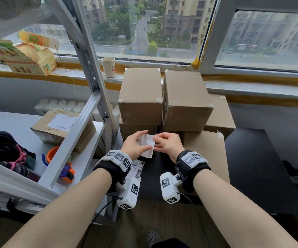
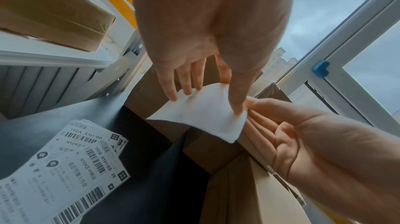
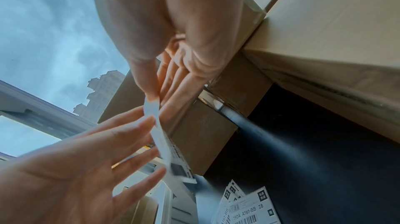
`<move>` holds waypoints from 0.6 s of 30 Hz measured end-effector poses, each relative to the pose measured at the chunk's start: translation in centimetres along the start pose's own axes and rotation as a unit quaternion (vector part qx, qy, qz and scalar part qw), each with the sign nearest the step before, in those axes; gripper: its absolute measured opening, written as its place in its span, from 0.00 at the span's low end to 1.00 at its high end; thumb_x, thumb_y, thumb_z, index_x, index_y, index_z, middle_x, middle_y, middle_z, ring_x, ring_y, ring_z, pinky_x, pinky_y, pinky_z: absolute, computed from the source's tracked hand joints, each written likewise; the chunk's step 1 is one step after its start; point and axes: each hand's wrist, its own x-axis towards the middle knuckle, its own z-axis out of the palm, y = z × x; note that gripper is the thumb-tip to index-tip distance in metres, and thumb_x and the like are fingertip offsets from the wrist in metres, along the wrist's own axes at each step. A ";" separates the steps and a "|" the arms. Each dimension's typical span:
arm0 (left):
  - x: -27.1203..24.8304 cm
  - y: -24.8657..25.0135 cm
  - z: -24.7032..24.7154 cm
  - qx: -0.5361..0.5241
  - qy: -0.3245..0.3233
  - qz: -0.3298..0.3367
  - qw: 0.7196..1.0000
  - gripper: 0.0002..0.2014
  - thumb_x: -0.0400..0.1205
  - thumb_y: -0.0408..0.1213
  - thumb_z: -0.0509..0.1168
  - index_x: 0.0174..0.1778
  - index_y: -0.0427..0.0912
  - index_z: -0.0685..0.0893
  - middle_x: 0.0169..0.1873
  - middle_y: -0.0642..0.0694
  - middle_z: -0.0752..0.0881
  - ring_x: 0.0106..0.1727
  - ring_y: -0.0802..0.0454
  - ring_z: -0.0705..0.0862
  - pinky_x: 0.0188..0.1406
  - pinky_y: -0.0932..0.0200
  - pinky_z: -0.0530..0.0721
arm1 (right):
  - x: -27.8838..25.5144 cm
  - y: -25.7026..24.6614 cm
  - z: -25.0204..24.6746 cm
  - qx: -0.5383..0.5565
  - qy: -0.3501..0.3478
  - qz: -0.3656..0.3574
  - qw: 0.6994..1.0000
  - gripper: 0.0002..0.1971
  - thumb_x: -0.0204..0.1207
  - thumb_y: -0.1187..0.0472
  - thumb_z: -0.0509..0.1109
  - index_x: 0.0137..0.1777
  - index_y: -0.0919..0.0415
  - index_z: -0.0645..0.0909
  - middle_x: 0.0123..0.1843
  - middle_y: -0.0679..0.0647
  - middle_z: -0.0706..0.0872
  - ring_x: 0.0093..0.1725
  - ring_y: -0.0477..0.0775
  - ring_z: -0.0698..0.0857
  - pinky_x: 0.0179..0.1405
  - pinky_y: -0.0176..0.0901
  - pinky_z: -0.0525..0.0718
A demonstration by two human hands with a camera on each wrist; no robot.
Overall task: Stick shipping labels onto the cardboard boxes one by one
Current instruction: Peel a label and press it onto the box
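A white shipping label [image 1: 147,146] hangs between both hands, blank side towards me, just in front of the stacked cardboard boxes [image 1: 141,97]. My left hand [image 1: 141,140] pinches the label [image 2: 201,114] between thumb and fingers along its left part. My right hand [image 1: 156,141] pinches the label's upper right corner [image 3: 151,106] between thumb and fingers. The printed side [image 3: 177,164] faces the boxes. A pile of printed labels [image 2: 65,167] lies on the black table below my left wrist. Two boxes sit side by side on top; a larger box [image 1: 205,154] stands to the right.
A grey metal shelf post [image 1: 91,68] rises left of the boxes. On the shelf lie a labelled box [image 1: 60,126], an orange tape dispenser [image 1: 52,154] and a dark bag [image 1: 3,149]. A paper cup [image 1: 108,67] stands on the windowsill. The black table [image 1: 257,167] extends right.
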 end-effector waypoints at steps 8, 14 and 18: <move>0.8 -0.5 0.2 -0.049 0.075 -0.027 0.996 0.23 0.74 0.34 0.74 0.65 0.38 0.81 0.59 0.38 0.86 0.58 0.48 0.85 0.64 0.49 0.82 | 0.5 -0.1 0.3 -0.042 0.020 -0.059 0.997 0.01 0.73 0.72 0.73 0.40 0.69 0.84 0.39 0.64 0.87 0.39 0.55 0.88 0.43 0.42 0.90; 0.8 -0.5 -0.1 -0.111 0.059 -0.007 0.992 0.14 0.76 0.31 0.72 0.57 0.37 0.88 0.51 0.41 0.90 0.56 0.50 0.88 0.65 0.50 0.82 | 0.6 0.2 0.8 -0.017 0.016 -0.057 0.998 0.07 0.72 0.72 0.74 0.47 0.77 0.84 0.41 0.65 0.87 0.41 0.56 0.88 0.45 0.42 0.90; 1.0 -0.6 -0.3 -0.135 0.052 -0.010 0.989 0.13 0.76 0.31 0.72 0.57 0.36 0.88 0.51 0.40 0.90 0.56 0.50 0.87 0.65 0.50 0.82 | 0.6 0.3 1.3 0.001 0.009 -0.043 0.999 0.07 0.76 0.68 0.71 0.48 0.74 0.85 0.42 0.63 0.89 0.42 0.53 0.89 0.46 0.39 0.90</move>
